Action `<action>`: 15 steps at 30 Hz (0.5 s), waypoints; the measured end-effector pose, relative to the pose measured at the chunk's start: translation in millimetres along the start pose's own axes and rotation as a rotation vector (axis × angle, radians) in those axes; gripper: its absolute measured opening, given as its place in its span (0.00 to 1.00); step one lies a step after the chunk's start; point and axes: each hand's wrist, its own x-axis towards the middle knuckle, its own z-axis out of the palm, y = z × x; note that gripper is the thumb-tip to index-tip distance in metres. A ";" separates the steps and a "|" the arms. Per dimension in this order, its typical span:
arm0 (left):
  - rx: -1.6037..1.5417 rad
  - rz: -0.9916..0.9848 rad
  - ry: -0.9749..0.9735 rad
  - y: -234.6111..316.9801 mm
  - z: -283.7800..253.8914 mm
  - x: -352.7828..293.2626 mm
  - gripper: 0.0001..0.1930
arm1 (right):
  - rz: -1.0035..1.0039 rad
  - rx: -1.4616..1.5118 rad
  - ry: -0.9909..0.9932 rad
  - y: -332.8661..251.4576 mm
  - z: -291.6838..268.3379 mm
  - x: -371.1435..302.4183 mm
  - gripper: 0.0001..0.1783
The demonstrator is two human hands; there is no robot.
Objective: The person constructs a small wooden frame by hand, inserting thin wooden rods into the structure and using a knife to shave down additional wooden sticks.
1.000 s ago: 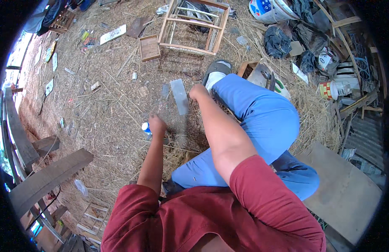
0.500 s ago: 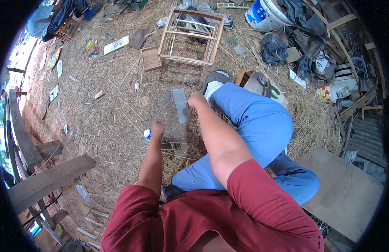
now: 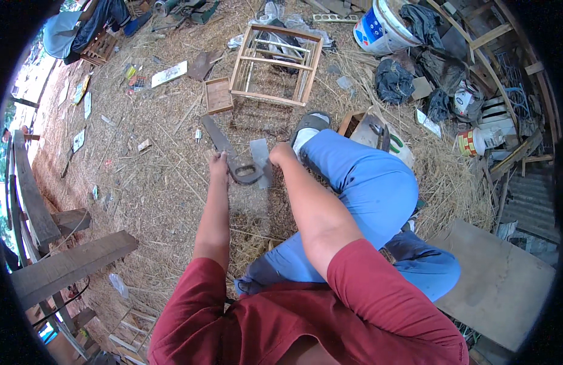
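Note:
A handsaw (image 3: pixel 220 135) with a dark closed-loop handle lies slantwise ahead of me, blade tip pointing up and left. My left hand (image 3: pixel 218 163) is closed at the blade's left edge and seems to grip it; its fingertips are partly hidden. Beside the saw is a thin grey rectangular strip (image 3: pixel 259 148), its lower part overlapped by the saw handle. My right hand (image 3: pixel 283 154) is closed on the strip's right edge, close to my shoe.
Wood shavings and straw cover the ground. Ahead stand a wooden frame (image 3: pixel 278 59) and a shallow wooden box (image 3: pixel 219 96). Right of my knee are pliers with green handles (image 3: pixel 394 143). A white-blue bucket (image 3: pixel 382 30) stands far right; a wooden beam (image 3: pixel 74 264) juts in from the left.
My left hand has moved forward and slightly left. The saw now shows clearly, tilted left, with its handle over the strip. A small white-and-blue object beside that hand is out of sight.

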 end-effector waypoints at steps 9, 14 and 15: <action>-0.054 -0.331 -0.123 3.5 42.6 -26.4 0.20 | 0.135 0.093 -0.054 5.6 -21.0 -21.7 0.13; -0.008 -0.241 -0.263 1.8 11.4 -32.8 0.20 | 0.083 0.075 -0.105 -18.4 -28.6 -31.3 0.14; -0.017 -0.256 -0.258 5.2 22.0 -40.5 0.21 | 0.067 0.067 -0.078 -12.5 -31.2 -28.7 0.14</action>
